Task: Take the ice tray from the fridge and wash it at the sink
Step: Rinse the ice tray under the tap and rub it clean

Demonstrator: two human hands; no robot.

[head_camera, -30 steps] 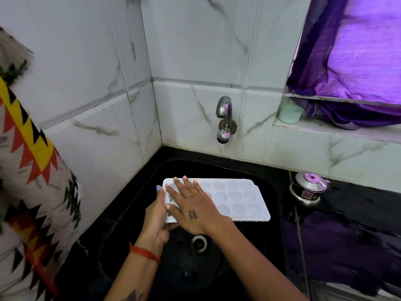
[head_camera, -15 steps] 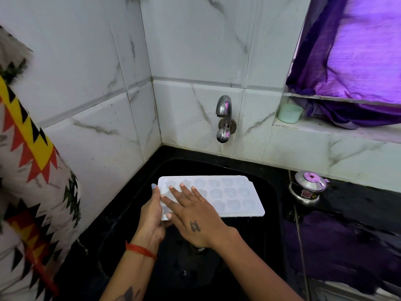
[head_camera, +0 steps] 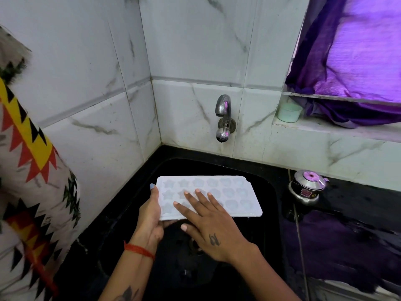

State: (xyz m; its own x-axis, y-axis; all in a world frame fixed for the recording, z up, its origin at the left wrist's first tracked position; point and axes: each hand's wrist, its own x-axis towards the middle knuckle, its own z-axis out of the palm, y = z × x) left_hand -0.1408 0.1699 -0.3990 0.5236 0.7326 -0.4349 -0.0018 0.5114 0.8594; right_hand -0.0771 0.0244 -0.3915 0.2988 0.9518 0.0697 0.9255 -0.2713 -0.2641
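Since a moment ago your right hand (head_camera: pixel 209 224) has slid back toward you, flat with straight fingers on the ice tray (head_camera: pixel 236 196), which your left hand (head_camera: pixel 152 216) grips by its left short end over the sink (head_camera: pixel 271 192), long axis running to your right.
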